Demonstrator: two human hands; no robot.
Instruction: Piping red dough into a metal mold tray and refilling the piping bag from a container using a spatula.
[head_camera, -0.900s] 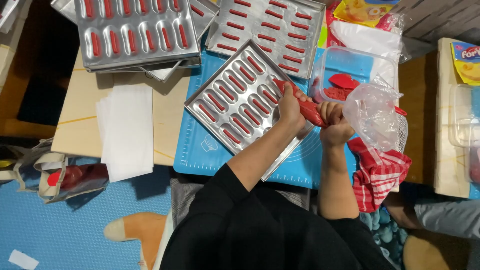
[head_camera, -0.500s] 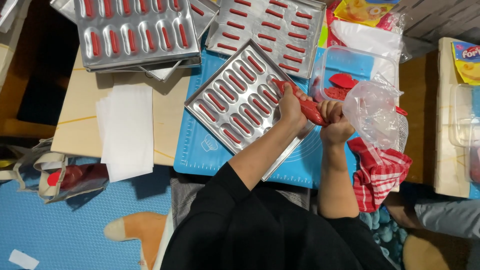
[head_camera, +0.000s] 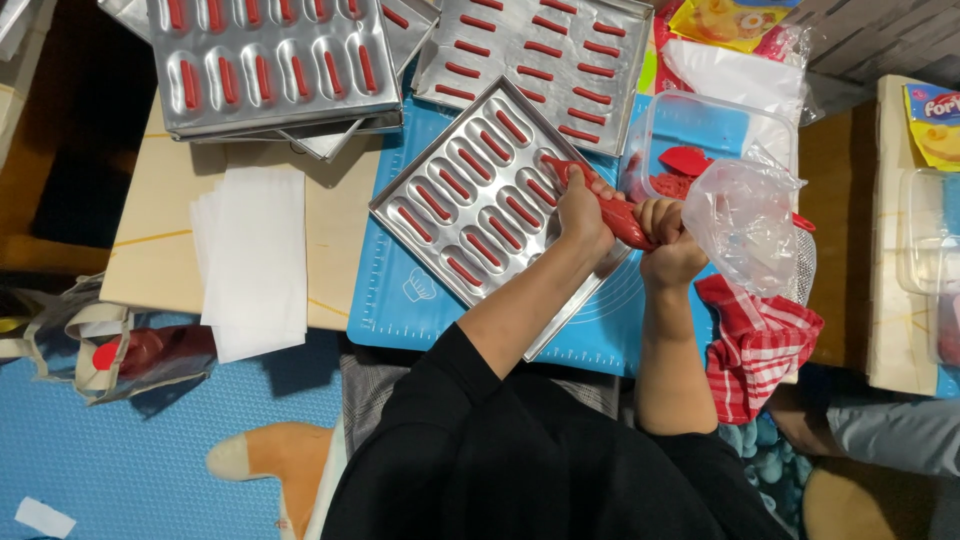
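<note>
Left hand (head_camera: 583, 212), right hand (head_camera: 668, 240) grip red piping bag (head_camera: 612, 212); yellow packet (head_camera: 940, 122) far right.

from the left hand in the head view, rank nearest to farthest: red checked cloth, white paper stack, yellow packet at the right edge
1. red checked cloth, just right of and below the left hand
2. yellow packet, far right edge
3. white paper stack, far left on the table

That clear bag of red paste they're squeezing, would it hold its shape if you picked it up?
Probably not. The piping bag looks floppy: its empty top is crumpled and billowing behind the right hand. The filled end likely bulges and shifts when squeezed, since both hands grip it. Thin plastic, so perhaps slippery.
</note>
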